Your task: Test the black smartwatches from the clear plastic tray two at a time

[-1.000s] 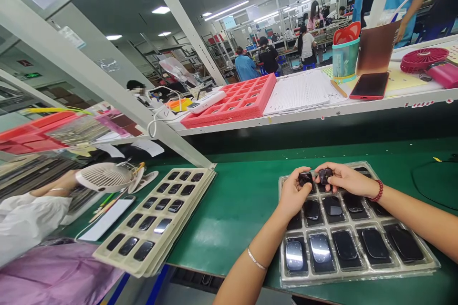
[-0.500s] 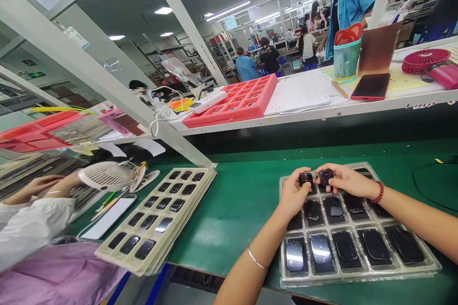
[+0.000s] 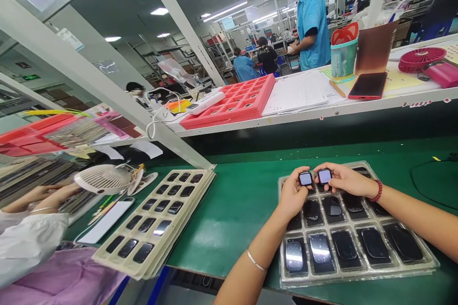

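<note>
A clear plastic tray [image 3: 358, 274] with several black watch bodies in its pockets lies on the green bench [image 3: 236, 205] in front of me. My left hand [image 3: 294, 195] pinches one small black watch body [image 3: 305, 178] over the tray's far end. My right hand [image 3: 345, 178] pinches a second watch body [image 3: 324, 176] right beside it. Both pieces are tilted up so their glossy faces catch the light. A thin bracelet circles my left wrist, and red beads my right.
A stack of beige trays [image 3: 157, 219] with watch bodies lies to the left, next to a white fan [image 3: 103, 178] and a co-worker's arm [image 3: 36, 200]. The shelf above carries a red tray [image 3: 232, 102], papers, a red phone [image 3: 368, 85] and a cup. A person in blue stands behind.
Both watch bodies have tilted up in my fingers, their faces now reflecting light. The person in blue behind the shelf has walked left. The co-worker's arm has shifted slightly.
</note>
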A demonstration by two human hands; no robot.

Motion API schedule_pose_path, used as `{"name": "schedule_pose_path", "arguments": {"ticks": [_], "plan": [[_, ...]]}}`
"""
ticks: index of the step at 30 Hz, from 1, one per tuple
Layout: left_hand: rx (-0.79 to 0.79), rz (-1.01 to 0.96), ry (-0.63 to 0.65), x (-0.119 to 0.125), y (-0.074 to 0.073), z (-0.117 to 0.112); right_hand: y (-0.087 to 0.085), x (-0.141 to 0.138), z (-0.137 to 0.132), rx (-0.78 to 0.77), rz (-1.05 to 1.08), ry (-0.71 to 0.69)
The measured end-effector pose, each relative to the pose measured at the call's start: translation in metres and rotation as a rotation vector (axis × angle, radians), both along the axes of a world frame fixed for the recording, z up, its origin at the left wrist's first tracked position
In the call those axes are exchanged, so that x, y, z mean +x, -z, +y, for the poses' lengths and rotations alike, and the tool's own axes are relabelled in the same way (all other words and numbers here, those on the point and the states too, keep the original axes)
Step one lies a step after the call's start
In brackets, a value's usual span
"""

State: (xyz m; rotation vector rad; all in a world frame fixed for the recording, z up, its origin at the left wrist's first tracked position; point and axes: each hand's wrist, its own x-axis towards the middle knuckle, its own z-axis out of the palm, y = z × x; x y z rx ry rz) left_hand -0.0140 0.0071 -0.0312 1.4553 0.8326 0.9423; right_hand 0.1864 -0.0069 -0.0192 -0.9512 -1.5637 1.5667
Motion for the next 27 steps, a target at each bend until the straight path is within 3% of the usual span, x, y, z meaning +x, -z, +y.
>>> {"name": "schedule_pose_path", "arguments": {"ticks": [10, 27], "plan": [[-0.012, 0.033, -0.028, 0.0007, -0.0071, -0.003, -0.0009, -0.0007, -0.0008, -0.004, -0.007, -0.011], [-0.006, 0.01, -0.014, 0.0008, -0.0055, -0.0036, -0.0006, -0.0002, -0.0018, 0.013, -0.033, -0.021]]}}
